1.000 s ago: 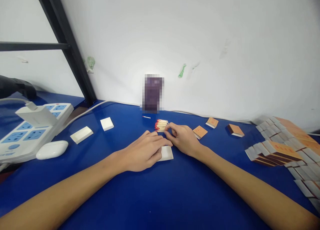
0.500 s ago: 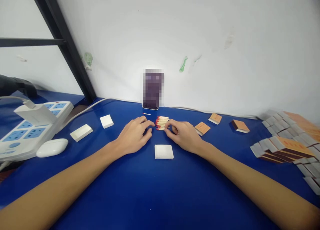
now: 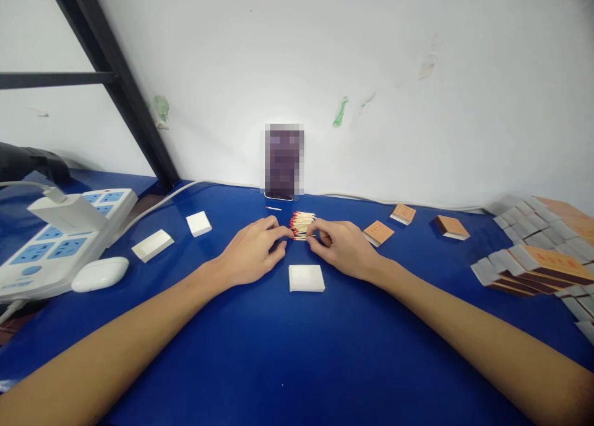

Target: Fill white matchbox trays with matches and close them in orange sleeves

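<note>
A small pile of red-headed matches [image 3: 304, 221] lies on the blue table between my hands, heads to the left. My left hand [image 3: 255, 250] rests palm down, index finger stretched to the match heads and thumb apart below it. From the other side, my right hand [image 3: 342, 248] has its fingers curled, with thumb and index finger closed around the plain ends of the lowest matches. Just in front lies a white matchbox tray [image 3: 307, 278]; its contents, if any, cannot be made out. One loose match [image 3: 273, 208] is set apart behind the pile.
A phone [image 3: 284, 163] leans on the wall. White trays [image 3: 153, 245] lie at left, near an earbud case [image 3: 100, 274] and a power strip [image 3: 55, 247]. Orange matchbox covers [image 3: 378, 233] are scattered at right, before stacked matchboxes [image 3: 533, 268].
My left index finger has come slightly closer to the match heads. My right hand keeps its hold at the other end. The whole view has shifted a little.
</note>
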The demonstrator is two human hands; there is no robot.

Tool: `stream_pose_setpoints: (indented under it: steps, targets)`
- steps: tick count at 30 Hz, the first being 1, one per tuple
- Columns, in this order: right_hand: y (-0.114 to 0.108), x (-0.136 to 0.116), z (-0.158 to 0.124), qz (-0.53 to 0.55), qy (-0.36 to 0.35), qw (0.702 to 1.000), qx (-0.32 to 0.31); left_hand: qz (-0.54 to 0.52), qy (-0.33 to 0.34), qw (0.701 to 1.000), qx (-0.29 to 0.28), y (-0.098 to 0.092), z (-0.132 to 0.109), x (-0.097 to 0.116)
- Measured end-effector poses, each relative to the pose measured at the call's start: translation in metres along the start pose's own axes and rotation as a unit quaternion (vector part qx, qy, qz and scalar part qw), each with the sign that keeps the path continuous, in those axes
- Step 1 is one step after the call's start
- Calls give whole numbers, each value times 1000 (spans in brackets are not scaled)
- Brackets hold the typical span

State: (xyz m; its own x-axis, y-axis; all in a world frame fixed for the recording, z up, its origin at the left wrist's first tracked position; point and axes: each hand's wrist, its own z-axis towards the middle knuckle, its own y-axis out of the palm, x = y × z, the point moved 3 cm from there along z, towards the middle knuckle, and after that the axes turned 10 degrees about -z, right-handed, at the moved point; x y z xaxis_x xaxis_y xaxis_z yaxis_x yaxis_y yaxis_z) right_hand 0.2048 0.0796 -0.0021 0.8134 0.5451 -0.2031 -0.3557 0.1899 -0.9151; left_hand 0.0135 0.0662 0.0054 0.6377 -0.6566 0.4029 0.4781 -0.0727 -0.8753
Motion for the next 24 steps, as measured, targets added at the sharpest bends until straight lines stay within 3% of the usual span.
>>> stream_pose_setpoints:
  steps: [7, 15, 24]
  targets:
    - [0, 0, -2, 15, -4, 1000, -5, -16, -1, 1000, -1, 0, 1, 0]
    - [1, -1, -1, 10, -14, 1000, -6, -53, -58, 996, 38, 2, 16, 3]
    - [-1, -3, -1, 15, -39, 999, -3, -127, -32, 991, 19, -1, 13, 3]
